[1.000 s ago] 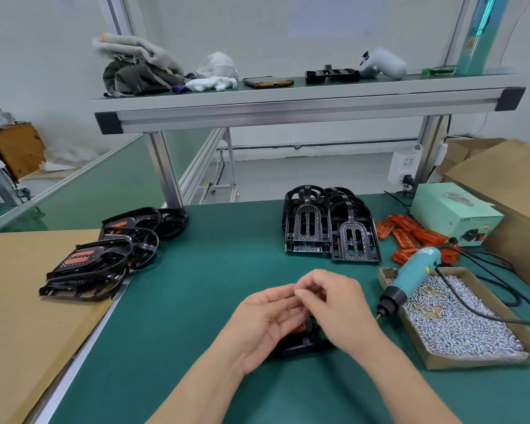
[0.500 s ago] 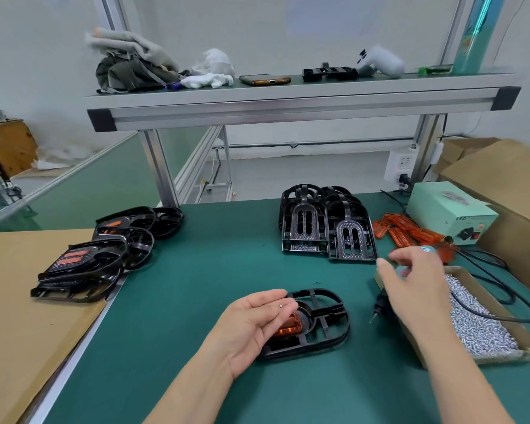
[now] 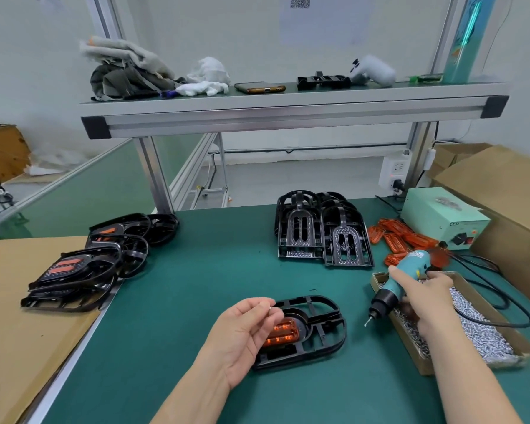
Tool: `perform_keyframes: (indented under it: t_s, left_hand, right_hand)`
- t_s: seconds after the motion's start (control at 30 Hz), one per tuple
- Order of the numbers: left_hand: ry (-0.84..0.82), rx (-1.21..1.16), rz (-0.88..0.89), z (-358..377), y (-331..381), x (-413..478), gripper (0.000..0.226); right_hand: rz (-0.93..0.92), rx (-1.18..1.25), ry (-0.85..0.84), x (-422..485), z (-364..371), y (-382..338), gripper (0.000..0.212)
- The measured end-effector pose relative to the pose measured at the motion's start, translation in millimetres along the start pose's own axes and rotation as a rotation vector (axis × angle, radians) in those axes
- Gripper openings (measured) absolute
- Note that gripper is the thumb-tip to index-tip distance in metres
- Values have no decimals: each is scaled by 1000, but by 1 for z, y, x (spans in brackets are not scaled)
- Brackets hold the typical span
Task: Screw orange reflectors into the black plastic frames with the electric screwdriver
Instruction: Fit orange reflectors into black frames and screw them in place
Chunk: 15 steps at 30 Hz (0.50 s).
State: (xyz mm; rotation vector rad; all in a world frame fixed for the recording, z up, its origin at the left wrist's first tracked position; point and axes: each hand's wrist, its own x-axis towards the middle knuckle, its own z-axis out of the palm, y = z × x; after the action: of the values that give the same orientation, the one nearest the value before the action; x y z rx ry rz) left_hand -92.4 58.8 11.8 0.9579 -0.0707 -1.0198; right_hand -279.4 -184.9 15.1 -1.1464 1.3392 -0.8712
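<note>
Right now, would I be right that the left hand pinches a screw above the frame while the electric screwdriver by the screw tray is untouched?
Not quite: the head view shows the right hand gripping the electric screwdriver by the screw tray. The left hand does pinch a screw above the frame.

At lower centre the left hand (image 3: 242, 335) covers the reflector's (image 3: 283, 332) left end. The right hand (image 3: 426, 298) hides the screwdriver's (image 3: 404, 276) grip. Both forearms (image 3: 193, 399) run off the bottom edge. The item (image 3: 271, 307) pinched in the left fingertips is too small to tell.

Shelf (image 3: 288, 116): grey cloths (image 3: 126, 71), white rags (image 3: 208, 76), phone (image 3: 259, 88), white handheld device (image 3: 374, 70) | Worktop (image 3: 227, 270), left: brown cardboard sheet (image 3: 19, 316) | Right edge: open cardboard box (image 3: 502, 185) | Rear post: wall socket (image 3: 397, 172)
</note>
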Motion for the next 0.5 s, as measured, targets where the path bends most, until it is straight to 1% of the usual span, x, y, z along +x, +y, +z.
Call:
perform_keyframes:
  t_s: [0.03, 0.1, 0.2, 0.27, 0.37, 0.5]
  left_hand:
    - [6, 5, -5, -1, 1, -1, 21]
    - [8, 23, -23, -2, 3, -2, 13]
    - [21, 67, -40, -2, 4, -3, 9]
    - [9, 65, -49, -2, 5, -3, 8]
    - [-54, 36, -65, 1, 5, -6, 3]
    - [-117, 31, -74, 5, 4, -11, 8]
  right_hand:
    - [32, 54, -7, 0, 1, -1, 69]
    - [40, 120, -11, -1, 5, 0, 60]
    - [-36, 258, -37, -10, 14, -3, 31]
    - [-75, 348, -89, -22, 20, -11, 19]
    - [-57, 455, -224, -48, 33, -26, 17]
    - [71, 663, -354, -79, 50, -38, 25]
